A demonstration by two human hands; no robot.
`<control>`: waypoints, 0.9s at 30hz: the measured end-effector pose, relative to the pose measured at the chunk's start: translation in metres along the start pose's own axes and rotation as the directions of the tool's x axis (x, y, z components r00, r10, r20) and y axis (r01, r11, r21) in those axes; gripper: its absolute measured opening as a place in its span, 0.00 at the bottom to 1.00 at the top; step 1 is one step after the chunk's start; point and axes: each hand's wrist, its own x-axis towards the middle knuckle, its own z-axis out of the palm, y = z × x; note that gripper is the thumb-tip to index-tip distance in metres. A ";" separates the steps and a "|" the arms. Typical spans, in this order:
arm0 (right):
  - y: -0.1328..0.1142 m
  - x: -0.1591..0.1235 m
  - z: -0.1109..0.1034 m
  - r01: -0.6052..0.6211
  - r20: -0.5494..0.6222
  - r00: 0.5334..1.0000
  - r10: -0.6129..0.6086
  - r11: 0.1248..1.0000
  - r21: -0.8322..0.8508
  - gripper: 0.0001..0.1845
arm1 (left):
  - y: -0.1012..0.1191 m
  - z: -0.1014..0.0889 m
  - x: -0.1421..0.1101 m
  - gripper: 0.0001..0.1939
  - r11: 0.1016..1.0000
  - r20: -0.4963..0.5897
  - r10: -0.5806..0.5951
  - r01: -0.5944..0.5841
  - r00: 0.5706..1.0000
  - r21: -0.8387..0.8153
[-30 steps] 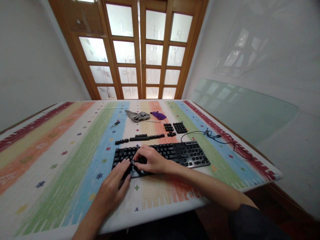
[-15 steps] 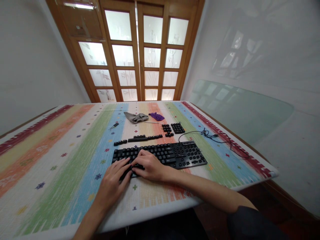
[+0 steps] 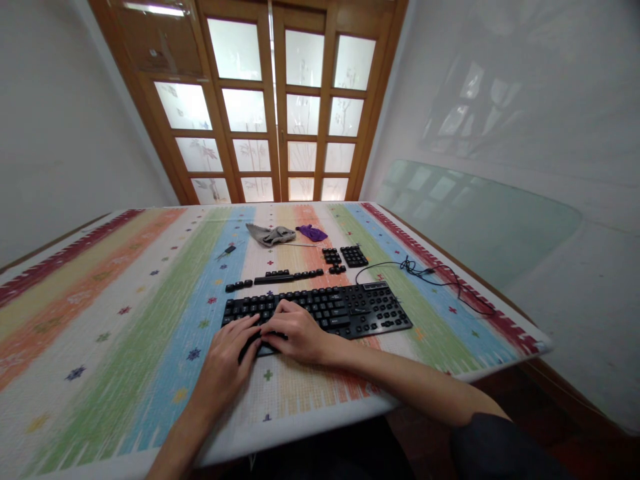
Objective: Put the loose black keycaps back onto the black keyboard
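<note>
A black computer keyboard (image 3: 373, 319) lies near the table's front edge, with bare switches exposed on its right side and keycaps fitted over much of the left and middle. Across its lower-left corner rests my left hand (image 3: 231, 353), fingers stretched out and touching the keyboard. My right hand (image 3: 296, 333) is closed over the lower-left keys beside it, with thumb and forefinger drawn together near the left fingertips. Whatever lies between them is hidden. Behind the keyboard is a row of loose keycaps (image 3: 306, 274), including a long space bar (image 3: 274, 279).
More loose keycaps (image 3: 354, 256) form blocks at the back right. A grey cloth (image 3: 270, 235), a purple cloth (image 3: 313, 233) and a small black-handled tool (image 3: 229, 251) lie farther back. The keyboard cable (image 3: 410, 265) trails right across the striped tablecloth (image 3: 150, 313).
The view has shifted very slightly. Both hands stay at the lower-left keys, with only tiny finger movement; nothing else on the table has moved.
</note>
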 end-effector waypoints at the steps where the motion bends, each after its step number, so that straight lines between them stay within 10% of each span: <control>1: 0.000 0.000 0.001 0.015 -0.003 1.000 -0.015 1.000 -0.010 0.05 | 0.000 0.001 0.000 0.11 1.000 -0.001 -0.002 0.002 1.000 -0.001; 27: 0.008 0.000 0.010 0.171 0.146 0.978 -0.149 0.973 -0.154 0.07 | 0.004 0.005 -0.003 0.10 0.998 -0.029 -0.063 0.062 0.998 -0.026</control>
